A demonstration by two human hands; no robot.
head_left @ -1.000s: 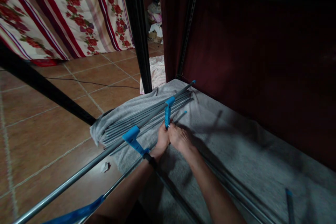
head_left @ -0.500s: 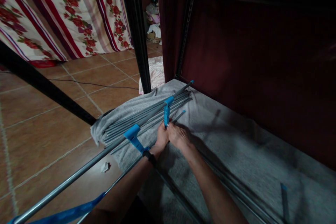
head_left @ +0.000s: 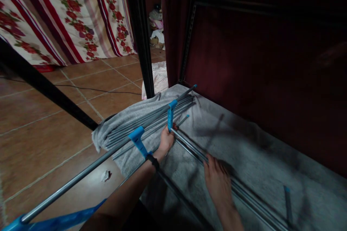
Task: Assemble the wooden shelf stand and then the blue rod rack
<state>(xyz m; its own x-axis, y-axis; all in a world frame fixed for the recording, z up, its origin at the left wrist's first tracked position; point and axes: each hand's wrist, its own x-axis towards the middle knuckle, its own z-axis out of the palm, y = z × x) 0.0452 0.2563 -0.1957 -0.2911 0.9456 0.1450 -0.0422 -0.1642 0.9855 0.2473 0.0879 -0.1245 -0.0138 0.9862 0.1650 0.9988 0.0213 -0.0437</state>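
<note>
My left hand (head_left: pixel 166 140) is closed at the lower end of an upright blue plastic connector (head_left: pixel 170 115), around the thin rod there; the exact hold is partly hidden. From that connector a grey metal tube (head_left: pixel 187 140) runs down to the right. My right hand (head_left: pixel 218 180) lies over this tube with its fingers curled round it. A second blue connector (head_left: pixel 138 140) sits nearer, joining a long metal tube (head_left: pixel 81 179) to a black-ended pole by my left wrist. At the lower left is a blue plastic corner piece (head_left: pixel 62 220).
Several thin grey tubes (head_left: pixel 141 124) lie bundled on a grey blanket (head_left: pixel 257 158). Black metal posts (head_left: pixel 139 25) rise around it, with a dark red curtain (head_left: pixel 230 61) behind. Crumpled white paper (head_left: pixel 105 175) rests on the tiled floor (head_left: pixel 54 126). A blue-tipped tube (head_left: pixel 287 202) is at right.
My right hand has left the connector beside my left hand and moved down and right along the metal tube. My left hand stays at the connector.
</note>
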